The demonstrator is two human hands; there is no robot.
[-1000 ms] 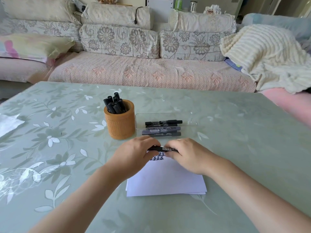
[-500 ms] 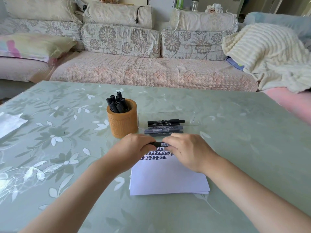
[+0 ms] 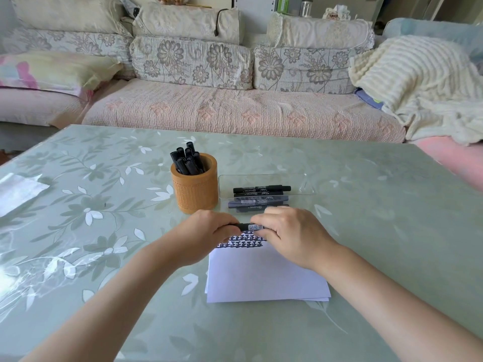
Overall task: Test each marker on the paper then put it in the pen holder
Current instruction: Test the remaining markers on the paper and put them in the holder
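Near a woven tan cylindrical pen holder [image 3: 194, 190] on the table [image 3: 366, 231], one end of a black white-labelled marker [image 3: 248, 227] is gripped by curled fingers of the left hand [image 3: 206, 233], the other by those of the right hand [image 3: 290, 231], above the white paper sheet [image 3: 261, 278].

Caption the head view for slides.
Left hand and right hand grip one marker at the far edge of the paper; pen holder and tray behind.

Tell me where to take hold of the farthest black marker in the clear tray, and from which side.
Take the far black marker at mid-barrel, coming from above with the grip across its width. It lies flat, left to right, in the clear tray, with bare floor behind it and another marker close against its near side.
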